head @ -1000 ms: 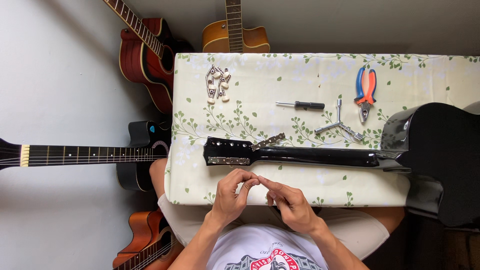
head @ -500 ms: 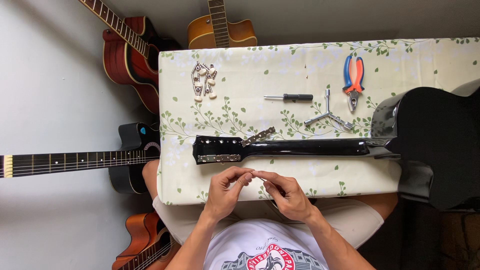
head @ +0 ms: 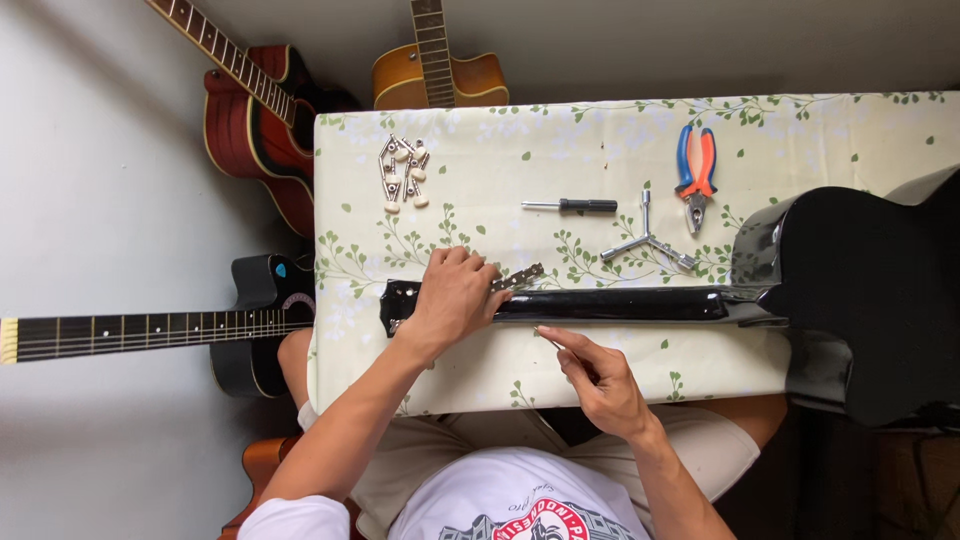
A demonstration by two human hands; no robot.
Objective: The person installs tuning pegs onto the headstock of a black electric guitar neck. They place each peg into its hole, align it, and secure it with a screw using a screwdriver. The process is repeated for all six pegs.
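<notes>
The left hand lay flat and spread over the head end of the black guitar, pressing it down on the flowered table without gripping anything, and a small metal tuner strip poked out at 2 o'clock from its fingers. The guitar's long neck ran to 3 o'clock, to the big shiny body hanging off the table edge. It looked heavy, stiff and slippery (easy to scratch too), so the neck near the head seemed the best place to hold it. The right hand, at 5 o'clock from the left one, was nearly closed, pinching a thin metal piece that looked light and easy to drop. Farther back lay loose tuner pegs, a screwdriver, a three-armed wrench and pliers.
</notes>
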